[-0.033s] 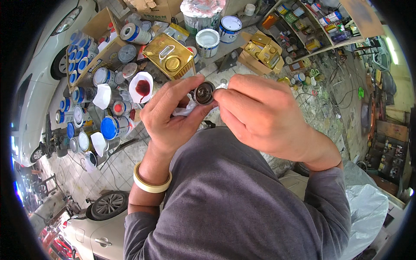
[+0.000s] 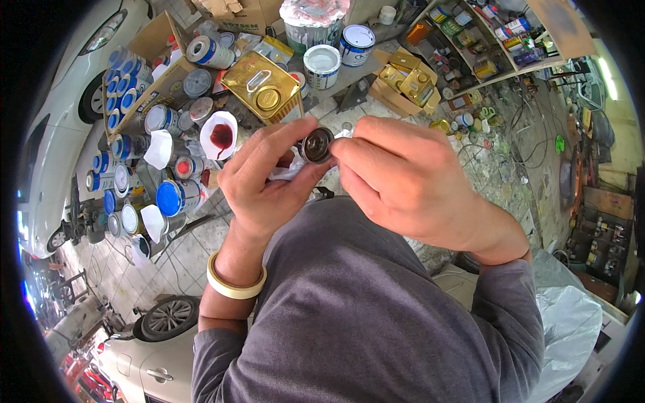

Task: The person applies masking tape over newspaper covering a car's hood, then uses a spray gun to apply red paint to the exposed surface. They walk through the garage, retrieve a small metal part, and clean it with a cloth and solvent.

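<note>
Between the thumb and fingers of my left hand [image 2: 262, 171] I hold a small round dark cap [image 2: 316, 146], its hollow ringed side facing me. My right hand [image 2: 410, 174] is closed in a pinch at the cap's right rim, with a bit of white cloth or tissue [image 2: 345, 133] showing at its fingertips. More white material [image 2: 289, 169] shows under my left palm. A roll of cream masking tape [image 2: 235, 285] hangs around my left wrist like a bangle. Just left of my left hand lies a white paper piece with dark red paint [image 2: 220, 136].
A gold rectangular tin [image 2: 262, 84] stands beyond my hands. Several paint cans [image 2: 171, 197] crowd the left. A cardboard box [image 2: 403, 94] holds more gold tins. Shelves [image 2: 484, 40] stand at the far right; cars [image 2: 154, 359] are parked at the left.
The cap has tilted very slightly between my fingers, and my right fingers have shifted a little at its rim. Everything else looks the same.
</note>
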`<state>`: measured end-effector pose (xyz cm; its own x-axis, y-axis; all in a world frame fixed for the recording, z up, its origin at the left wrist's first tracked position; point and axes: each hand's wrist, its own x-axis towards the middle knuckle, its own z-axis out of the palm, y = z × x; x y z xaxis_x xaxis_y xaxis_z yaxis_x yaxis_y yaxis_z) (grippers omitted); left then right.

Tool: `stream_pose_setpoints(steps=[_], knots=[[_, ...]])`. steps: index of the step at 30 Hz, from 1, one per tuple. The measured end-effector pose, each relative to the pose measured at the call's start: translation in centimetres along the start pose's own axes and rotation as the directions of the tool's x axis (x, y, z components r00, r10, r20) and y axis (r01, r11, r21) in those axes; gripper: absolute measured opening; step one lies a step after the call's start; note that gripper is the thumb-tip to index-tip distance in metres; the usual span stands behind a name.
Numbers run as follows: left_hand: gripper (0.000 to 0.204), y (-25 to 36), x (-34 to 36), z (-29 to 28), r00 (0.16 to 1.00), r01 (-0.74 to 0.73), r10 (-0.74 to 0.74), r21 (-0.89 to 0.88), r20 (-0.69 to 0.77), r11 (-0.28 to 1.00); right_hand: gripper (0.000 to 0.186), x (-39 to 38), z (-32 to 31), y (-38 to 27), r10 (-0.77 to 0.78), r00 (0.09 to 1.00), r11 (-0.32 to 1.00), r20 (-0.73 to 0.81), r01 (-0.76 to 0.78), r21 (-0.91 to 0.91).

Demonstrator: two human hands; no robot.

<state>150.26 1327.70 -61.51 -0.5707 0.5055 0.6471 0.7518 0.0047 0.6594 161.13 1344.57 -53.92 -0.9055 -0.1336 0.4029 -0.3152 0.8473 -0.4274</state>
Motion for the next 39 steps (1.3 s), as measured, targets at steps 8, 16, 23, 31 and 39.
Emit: stream_pose_setpoints(steps=[8, 16, 23, 31, 39], knots=[[0.048, -1.0, 0.1, 0.4, 0.996, -0.079, 0.081, -0.04, 0.035, 0.996, 0.016, -0.1, 2.0, 1.2, 0.125, 0.985, 0.982, -0.122, -0.106, 0.157], [0.056, 0.3, 2.3, 0.6, 0.997, -0.037, 0.045, -0.126, 0.057, 0.991, 0.006, -1.4, 2.3, 3.4, 0.486, 0.817, 0.206, 0.31, -0.452, 0.868], [0.05, 1.7, 4.3, 1.0, 0.993, 0.047, -0.027, -0.168, 0.116, 0.985, 0.006, -2.9, 4.7, 5.0, 0.422, 0.849, -0.3, 0.318, -0.2, 0.933], [0.049, 3.4, 4.4, 1.5, 0.991, 0.067, -0.039, -0.233, 0.124, 0.97, 0.018, -2.9, 5.0, 4.6, 0.427, 0.88, -0.318, 0.209, -0.07, 0.946], [0.038, 2.8, 4.1, 1.2, 0.992, 0.125, -0.125, -0.117, 0.013, 0.985, 0.016, -2.8, 5.4, 5.5, 0.491, 0.847, -0.19, 0.203, -0.123, 0.974]])
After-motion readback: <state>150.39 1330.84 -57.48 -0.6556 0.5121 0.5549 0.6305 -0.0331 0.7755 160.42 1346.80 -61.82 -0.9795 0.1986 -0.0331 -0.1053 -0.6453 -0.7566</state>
